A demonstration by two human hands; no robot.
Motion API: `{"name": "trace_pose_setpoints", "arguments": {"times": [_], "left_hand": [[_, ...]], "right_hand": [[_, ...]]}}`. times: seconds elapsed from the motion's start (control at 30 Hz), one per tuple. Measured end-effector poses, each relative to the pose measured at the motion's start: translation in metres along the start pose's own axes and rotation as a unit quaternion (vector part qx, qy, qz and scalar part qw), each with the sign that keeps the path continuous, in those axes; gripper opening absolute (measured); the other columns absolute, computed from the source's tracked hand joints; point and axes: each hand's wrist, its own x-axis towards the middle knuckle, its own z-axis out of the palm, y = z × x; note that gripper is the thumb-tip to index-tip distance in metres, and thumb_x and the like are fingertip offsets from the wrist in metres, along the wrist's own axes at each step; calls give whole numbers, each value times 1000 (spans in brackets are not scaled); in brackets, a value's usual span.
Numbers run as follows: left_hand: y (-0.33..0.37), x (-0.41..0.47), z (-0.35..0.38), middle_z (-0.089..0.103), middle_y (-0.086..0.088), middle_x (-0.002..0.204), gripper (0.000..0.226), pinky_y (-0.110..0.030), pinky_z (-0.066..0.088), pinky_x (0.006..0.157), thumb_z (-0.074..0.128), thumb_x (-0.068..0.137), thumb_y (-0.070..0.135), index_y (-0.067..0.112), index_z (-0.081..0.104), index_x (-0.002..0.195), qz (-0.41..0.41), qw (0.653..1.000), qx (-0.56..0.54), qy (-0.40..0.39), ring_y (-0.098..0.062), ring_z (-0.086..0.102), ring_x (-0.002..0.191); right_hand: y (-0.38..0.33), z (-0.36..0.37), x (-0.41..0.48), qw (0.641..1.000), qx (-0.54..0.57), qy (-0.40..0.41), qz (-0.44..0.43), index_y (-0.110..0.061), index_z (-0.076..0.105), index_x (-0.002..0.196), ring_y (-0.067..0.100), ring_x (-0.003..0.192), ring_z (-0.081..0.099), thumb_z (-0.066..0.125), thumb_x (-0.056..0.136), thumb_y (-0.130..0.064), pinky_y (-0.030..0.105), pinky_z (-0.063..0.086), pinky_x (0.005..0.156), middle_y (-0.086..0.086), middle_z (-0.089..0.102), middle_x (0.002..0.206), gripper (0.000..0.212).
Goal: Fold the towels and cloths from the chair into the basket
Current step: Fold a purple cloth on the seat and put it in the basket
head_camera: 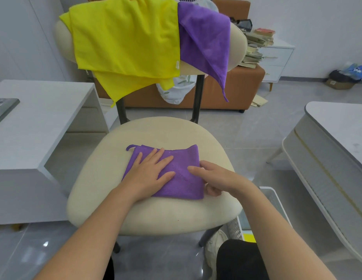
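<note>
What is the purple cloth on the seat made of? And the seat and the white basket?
The folded purple cloth looks like soft microfibre or terry: matte, fuzzy, with a corner loop. The chair seat seems padded, covered in smooth cream fabric or faux leather; it's hard to say which. The basket looks like hard white plastic, with rows of small holes.

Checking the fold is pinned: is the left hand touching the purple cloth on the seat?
Touching. Head view: the left hand lies flat on the folded cloth.
</note>
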Motion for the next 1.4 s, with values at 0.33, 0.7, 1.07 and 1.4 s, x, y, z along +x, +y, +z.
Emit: {"name": "trace_pose_setpoints", "arguments": {"times": [0.33, 0.7, 1.07, 1.4], "left_hand": [[8, -3, -4, -1, 5, 162, 63, -42, -6, 120, 7, 95, 55, 33, 8, 154, -18, 997, 11, 72, -12, -8, 148], [-12, -8, 5, -9, 6, 162, 63, -45, -3, 120, 13, 98, 56, 30, 1, 154, -94, 995, 33, 22, -11, -10, 148], [-17, -10, -5, -9, 10, 161, 60, -38, -6, 119, 15, 101, 49, 26, -1, 155, -49, 998, 21, 24, -7, -12, 147], [18, 3, 3, 10, -7, 161, 57, -53, -5, 116, 27, 100, 40, 17, 19, 151, -263, 942, -166, 126, -19, 2, 149]], "right_hand": [[-1, 16, 11, 906, -248, 320, -127, -16, 42, 141, 21, 128, 45, 41, 99, -34, 35, 36, 104, 1, 53, 136, 45], [8, 55, 32, 887, -427, 158, -71, -15, 1, 155, 18, 149, -9, 16, 99, -58, 57, 0, 116, 2, -8, 163, 72], [3, 51, 31, 888, -434, 139, -66, -15, 1, 154, 19, 149, -9, 18, 99, -58, 59, -3, 116, 2, -8, 163, 72], [-1, 52, 29, 871, -444, 175, -115, -20, 12, 154, 20, 150, -3, 23, 103, -40, 53, -4, 117, 2, 4, 163, 56]]}}
